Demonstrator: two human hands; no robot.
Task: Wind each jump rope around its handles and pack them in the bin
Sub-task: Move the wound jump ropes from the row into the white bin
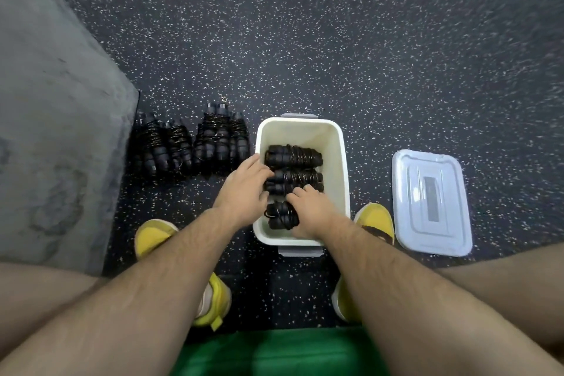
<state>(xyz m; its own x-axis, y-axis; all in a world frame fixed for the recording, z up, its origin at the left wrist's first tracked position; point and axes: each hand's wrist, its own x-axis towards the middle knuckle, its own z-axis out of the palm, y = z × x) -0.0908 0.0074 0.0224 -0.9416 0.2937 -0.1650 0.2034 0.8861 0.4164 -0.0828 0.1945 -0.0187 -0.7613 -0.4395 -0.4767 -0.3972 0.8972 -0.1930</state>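
1. Packing step: both hands are inside the bin (341, 162).
2. Left hand (244, 186) and right hand (311, 214) rest curled fingers on wound ropes (293, 178); whether they grip is unclear.
3. Next: fetch the wound bundles (189, 143) left of the bin.

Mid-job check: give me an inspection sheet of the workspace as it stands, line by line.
Surface: dark speckled rubber floor.
Job's things: white rectangular plastic bin holds three wound black jump ropes; more wound black bundles lie on the floor to its left.
Clutter: pale grey bin lid lies on the floor right of the bin.
Grippers: left hand and right hand are both inside the bin, on the ropes; grasp unclear.
Cables: nothing seen.
Surroundings: grey mat at left; yellow shoes.
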